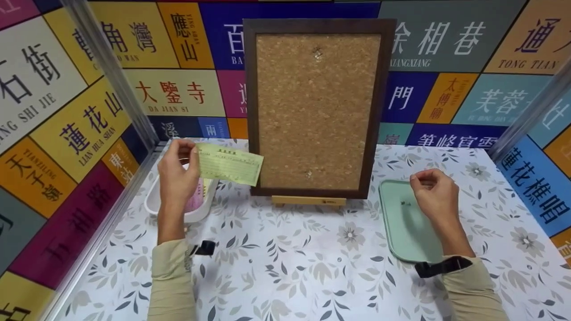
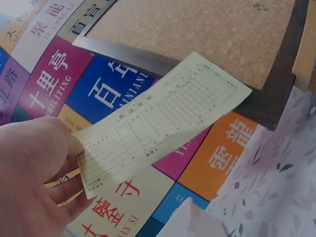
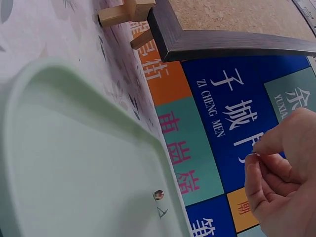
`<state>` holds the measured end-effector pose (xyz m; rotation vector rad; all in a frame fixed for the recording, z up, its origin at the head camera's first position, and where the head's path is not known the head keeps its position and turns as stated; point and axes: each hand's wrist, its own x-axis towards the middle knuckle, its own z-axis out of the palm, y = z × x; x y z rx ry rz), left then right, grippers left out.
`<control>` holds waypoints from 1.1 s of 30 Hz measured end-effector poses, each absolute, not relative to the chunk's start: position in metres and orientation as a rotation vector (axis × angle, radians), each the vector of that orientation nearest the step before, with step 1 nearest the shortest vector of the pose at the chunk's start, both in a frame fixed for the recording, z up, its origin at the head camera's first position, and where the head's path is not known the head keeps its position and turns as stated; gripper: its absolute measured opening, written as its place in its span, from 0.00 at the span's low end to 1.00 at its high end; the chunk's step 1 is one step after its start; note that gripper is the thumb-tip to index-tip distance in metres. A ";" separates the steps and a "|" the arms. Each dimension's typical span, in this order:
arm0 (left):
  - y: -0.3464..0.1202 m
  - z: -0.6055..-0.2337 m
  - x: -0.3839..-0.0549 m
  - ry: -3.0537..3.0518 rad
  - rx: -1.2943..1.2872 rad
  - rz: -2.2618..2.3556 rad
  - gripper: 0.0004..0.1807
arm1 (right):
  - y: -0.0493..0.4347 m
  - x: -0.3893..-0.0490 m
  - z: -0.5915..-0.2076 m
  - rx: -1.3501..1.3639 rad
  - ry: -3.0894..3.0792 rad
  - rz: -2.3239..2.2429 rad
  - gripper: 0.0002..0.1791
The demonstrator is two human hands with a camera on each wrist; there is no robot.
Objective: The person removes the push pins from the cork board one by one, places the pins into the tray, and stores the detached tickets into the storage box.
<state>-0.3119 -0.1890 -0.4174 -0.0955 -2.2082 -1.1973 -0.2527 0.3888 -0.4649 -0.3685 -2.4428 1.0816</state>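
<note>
My left hand (image 1: 178,167) pinches one short end of a pale green-yellow receipt slip (image 1: 229,166), which bears printed lines. The slip's free end reaches over the lower left frame of the corkboard (image 1: 314,116). In the left wrist view, the thumb lies on one face of the receipt slip (image 2: 158,126) with fingers behind it. Above the green tray (image 1: 395,232), my right hand (image 1: 437,196) has thumb and index fingertip together. A tiny dark bit, apparently a thumbtack (image 3: 254,152), shows between them, mostly hidden. Loose metal thumbtacks (image 3: 158,195) lie in the tray.
A white bin (image 1: 154,200) with pink and yellow slips stands behind my left forearm. The corkboard leans upright on a wooden stand (image 1: 308,201), with small shiny spots near its top and bottom. Sign-patterned walls enclose the floral tabletop (image 1: 290,276).
</note>
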 end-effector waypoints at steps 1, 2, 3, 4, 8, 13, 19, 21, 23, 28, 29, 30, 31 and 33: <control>-0.191 -0.417 -0.312 -2.208 -0.093 -1.186 0.07 | 0.390 -0.252 -0.465 -0.373 -2.464 1.076 0.17; -0.194 -0.417 -0.312 -2.209 -0.093 -1.171 0.07 | 0.390 -0.252 -0.465 -0.375 -2.485 1.071 0.17; -0.196 -0.417 -0.312 -2.207 -0.098 -1.158 0.07 | 0.391 -0.252 -0.465 -0.374 -2.503 1.068 0.18; -0.198 -0.417 -0.312 -2.207 -0.103 -1.144 0.07 | 0.392 -0.252 -0.465 -0.371 -2.517 1.067 0.18; -0.204 -0.417 -0.311 -2.213 -0.132 -1.090 0.07 | 0.394 -0.252 -0.466 -0.355 -2.538 1.071 0.19; -0.210 -0.416 -0.309 -2.229 -0.140 -1.018 0.07 | 0.395 -0.253 -0.469 -0.342 -2.543 1.075 0.17; -0.220 -0.420 -0.309 -2.270 -0.139 -0.929 0.07 | 0.394 -0.254 -0.471 -0.326 -2.520 1.048 0.13; -0.223 -0.422 -0.309 -2.285 -0.146 -0.912 0.07 | 0.393 -0.255 -0.472 -0.326 -2.503 1.043 0.12; -0.226 -0.425 -0.310 -2.304 -0.159 -0.905 0.07 | 0.391 -0.256 -0.472 -0.324 -2.485 1.040 0.12; -0.231 -0.436 -0.313 -2.369 -0.166 -0.903 0.10 | 0.389 -0.256 -0.473 -0.321 -2.485 1.037 0.14; -0.232 -0.438 -0.313 -2.380 -0.168 -0.901 0.10 | 0.389 -0.256 -0.473 -0.323 -2.489 1.037 0.14; -0.232 -0.440 -0.313 -2.390 -0.167 -0.898 0.11 | 0.389 -0.256 -0.474 -0.323 -2.494 1.036 0.14; -0.232 -0.441 -0.313 -2.399 -0.166 -0.896 0.12 | 0.389 -0.256 -0.474 -0.324 -2.499 1.033 0.15; -0.232 -0.444 -0.314 -2.409 -0.166 -0.884 0.13 | 0.390 -0.256 -0.475 -0.324 -2.507 1.029 0.15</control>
